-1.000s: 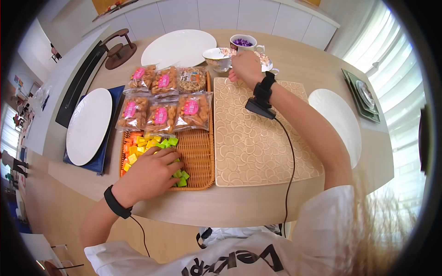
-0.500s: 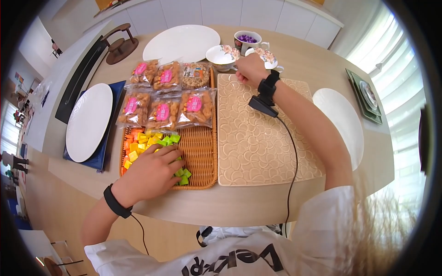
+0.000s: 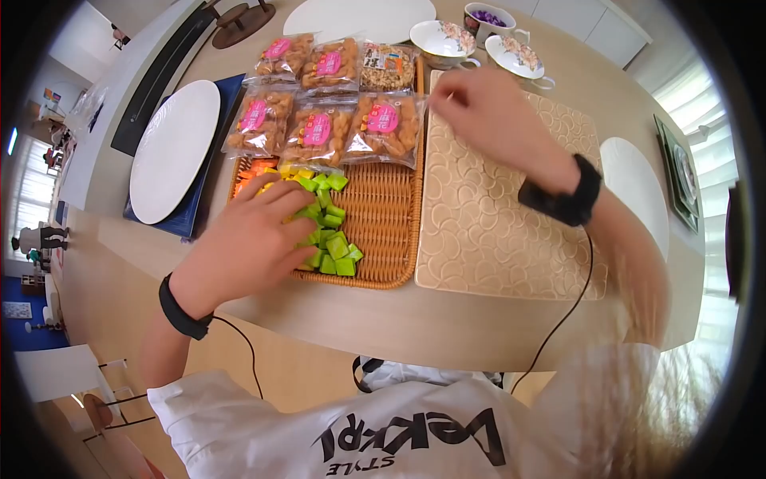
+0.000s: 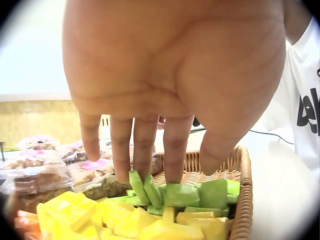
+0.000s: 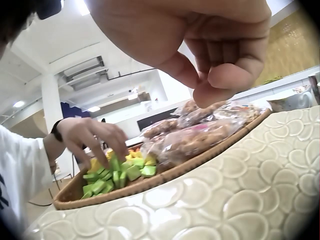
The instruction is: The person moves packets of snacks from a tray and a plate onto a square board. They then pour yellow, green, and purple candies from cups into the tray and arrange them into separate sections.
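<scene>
In the head view, my left hand (image 3: 247, 235) is over the left side of a wicker basket (image 3: 384, 211), among small wrapped pieces. Its fingers reach down nearly straight in the left wrist view, their tips at the green pieces (image 4: 182, 194). Yellow pieces (image 4: 120, 216) lie beside these, with orange ones (image 3: 254, 169) at the basket's left side. My right hand (image 3: 499, 116) hovers above the far part of a beige embossed board (image 3: 495, 215). Its fingers are loosely curled, thumb near the fingertips, and nothing shows between them in the right wrist view.
Bagged snacks (image 3: 317, 128) fill the basket's far half. Behind the board stand two floral cups (image 3: 443, 41) and a cup of purple pieces (image 3: 488, 22). White oval plates lie left (image 3: 175, 152), right (image 3: 636, 188) and at the back (image 3: 359, 17). Green dishes (image 3: 677, 172) sit far right.
My right hand has drawn back from the floral cups toward me and over the board. The left hand has shifted left, uncovering more green pieces. The head view has tilted down.
</scene>
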Demonstrator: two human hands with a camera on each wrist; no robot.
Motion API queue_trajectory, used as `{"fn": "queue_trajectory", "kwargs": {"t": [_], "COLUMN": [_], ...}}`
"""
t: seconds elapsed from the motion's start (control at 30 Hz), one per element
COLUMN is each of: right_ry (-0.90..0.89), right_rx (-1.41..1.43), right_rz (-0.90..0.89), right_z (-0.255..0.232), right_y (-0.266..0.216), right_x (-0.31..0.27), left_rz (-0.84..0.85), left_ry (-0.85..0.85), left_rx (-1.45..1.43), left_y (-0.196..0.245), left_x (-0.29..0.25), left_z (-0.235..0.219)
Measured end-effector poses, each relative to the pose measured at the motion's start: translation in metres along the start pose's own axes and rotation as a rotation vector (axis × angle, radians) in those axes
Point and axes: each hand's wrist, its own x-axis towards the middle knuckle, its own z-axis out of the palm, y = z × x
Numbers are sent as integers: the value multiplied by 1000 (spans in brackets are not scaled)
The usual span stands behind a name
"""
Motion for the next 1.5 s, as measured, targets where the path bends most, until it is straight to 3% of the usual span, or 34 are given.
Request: {"fn": "queue_trajectory", "kwargs": {"t": [0.07, 0.1, 0.17, 0.27, 0.4, 0.47, 0.57, 0.7, 0.77, 0.83, 1.03, 1.1, 1.17, 1.2, 1.3, 1.43, 1.5], "right_ry": [-211, -211, -292, -431, -364, -364, -514, -457, -585, -596, -579, -582, -720, -722, -623, -553, -543], "right_rx": [56, 59, -109, -137, -7, -25, -2, 16, -43, -13, 152, 193, 466, 462, 555, 513, 494], "right_rz": [-12, -8, -356, -350, -346, -427, -370, -443, -433, -448, -462, -463, -316, -316, -362, -271, -268], "right_z": [-1, 4, 17, 28, 47, 49, 54, 62, 57, 51, 51, 51, 48, 49, 52, 44, 43], "right_y": [-39, -46, -56, -72, -74, -74, -75, -73, -78, -79, -72, -68, -64, -62, -57, -58, -56], "right_x": [-12, -19, -28, -32, -44, -47, -52, -69, -69, -68, -68, -64, -59, -61, -67, -66, -67], "left_rz": [-6, -4, 43, 117, 56, 25, -26, -98, -115, -142, -51, 64, 91, 120, 82, 57, 195], "left_ry": [77, 72, 113, 98, 139, 116, 59, 72, 47, 26, 81, 82, 44, 6, -100, -140, -147], "left_rx": [13, 12, 5, -22, 55, 46, 66, 62, 61, 71, 6, -118, -215, -306, -339, -329, -337], "left_y": [-6, -6, -6, 3, 4, -1, -5, -5, -5, -4, 1, 2, 3, 3, 4, 4, 1], "left_x": [0, 3, 11, 24, 32, 31, 23, 8, 2, -3, 1, 8, 17, 21, 31, 40, 43], "left_z": [-1, 1, 10, 32, 46, 41, 28, 20, 15, 8, 10, 13, 18, 20, 23, 26, 28]}}
